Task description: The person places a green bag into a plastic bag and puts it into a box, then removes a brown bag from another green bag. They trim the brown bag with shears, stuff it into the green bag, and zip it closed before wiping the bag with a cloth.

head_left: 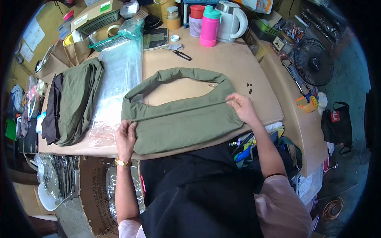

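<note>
An olive-green fabric shoulder bag lies flat before me, its wide strap looped away toward the far side of the table. My left hand pinches the bag's left edge, fingers closed on the cloth. At the upper right edge, my right hand grips the fabric between thumb and fingers. A straight fold or seam runs across the bag between both hands. To the left lies a stack of folded green and dark brown cloth pieces, beside clear plastic sheets.
Thread snips rest beyond the strap on the table. At the back stand a pink bottle, a kettle and a jar. A black fan is at right, a black pouch below it.
</note>
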Demonstrator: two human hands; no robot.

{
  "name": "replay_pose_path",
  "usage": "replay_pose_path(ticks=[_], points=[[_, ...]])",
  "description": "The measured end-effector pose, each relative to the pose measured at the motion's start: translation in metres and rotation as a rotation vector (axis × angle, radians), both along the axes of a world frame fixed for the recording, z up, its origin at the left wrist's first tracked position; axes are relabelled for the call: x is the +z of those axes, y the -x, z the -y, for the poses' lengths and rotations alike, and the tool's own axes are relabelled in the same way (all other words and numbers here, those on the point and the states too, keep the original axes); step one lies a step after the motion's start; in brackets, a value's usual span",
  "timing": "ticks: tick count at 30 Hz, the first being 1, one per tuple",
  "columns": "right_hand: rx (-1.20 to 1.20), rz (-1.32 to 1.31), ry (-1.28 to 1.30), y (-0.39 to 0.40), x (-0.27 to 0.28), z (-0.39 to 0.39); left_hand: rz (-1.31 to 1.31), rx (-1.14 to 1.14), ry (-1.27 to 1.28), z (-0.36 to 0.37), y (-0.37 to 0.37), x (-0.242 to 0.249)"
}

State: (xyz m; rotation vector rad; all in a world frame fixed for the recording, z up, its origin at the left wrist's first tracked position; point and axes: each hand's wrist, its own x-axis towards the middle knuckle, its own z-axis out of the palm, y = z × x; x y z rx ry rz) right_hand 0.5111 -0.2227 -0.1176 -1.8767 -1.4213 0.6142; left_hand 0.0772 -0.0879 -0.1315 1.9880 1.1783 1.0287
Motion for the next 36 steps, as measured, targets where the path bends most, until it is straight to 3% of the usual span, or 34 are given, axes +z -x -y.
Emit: replay_pose_path(ticks=[2,4,6,8,9,10,11,12,14,15,17,20,24,26,27,29,32,34,36], points=[[-0.16,0.037,-0.387,0.022,0.027,0.008,0.226,0.046,0.309,0.003,0.006,0.008],[-0.169,0.42,-0.494,0.045,0.055,0.023,0.269,0.004,0.185,0.007,0.002,0.014],[0.135,0.505,-0.607,0.1,0.07,0.032,0.132,0.012,0.115,0.014,-0.002,0.028],[0.413,0.701,-0.332,0.141,0.06,0.042,0.224,0.096,0.066,0.016,-0.011,0.033],[0.415,0.725,-0.177,0.133,0.038,0.044,0.253,0.13,0.014,0.012,-0.008,0.028],[0.311,0.807,-0.078,0.115,0.032,0.045,0.284,0.165,-0.04,0.005,0.002,0.017],[0.131,0.827,-0.124,0.091,0.021,0.049,0.199,0.126,-0.033,-0.007,0.024,-0.003],[-0.04,0.847,-0.171,0.066,0.016,0.053,0.208,0.125,-0.039,-0.002,0.019,0.007],[-0.211,0.574,-0.316,0.045,0.037,0.064,-0.019,0.328,-0.349,0.023,0.008,0.038],[-0.216,0.573,-0.31,0.044,0.039,0.069,0.037,0.332,-0.252,0.03,0.01,0.038],[-0.324,0.563,-0.029,0.041,0.044,0.071,0.048,0.386,-0.234,0.046,0.015,0.03],[-0.4,0.585,-0.092,0.054,0.028,0.057,0.089,0.501,-0.189,0.079,0.019,0.006],[-0.366,0.587,-0.106,0.073,0.027,0.033,0.635,0.363,0.427,0.114,0.006,-0.005],[-0.304,0.408,0.12,0.082,0.03,0.022,0.74,0.413,0.37,0.11,-0.002,-0.015],[-0.294,0.404,0.116,0.083,0.021,0.017,0.784,0.389,0.396,0.105,0.001,-0.016],[-0.233,-0.546,-0.459,0.082,0.007,0.01,0.833,0.364,0.424,0.102,0.005,-0.013],[-0.354,-0.687,-0.411,0.073,0.017,0.025,0.793,0.328,0.435,0.099,0.006,-0.009],[-0.375,-0.65,-0.364,0.065,0.017,0.034,0.79,0.295,0.401,0.096,0.011,-0.013],[-0.45,-0.453,-0.071,0.058,0.02,0.044,0.757,0.321,0.381,0.093,0.014,-0.016]])
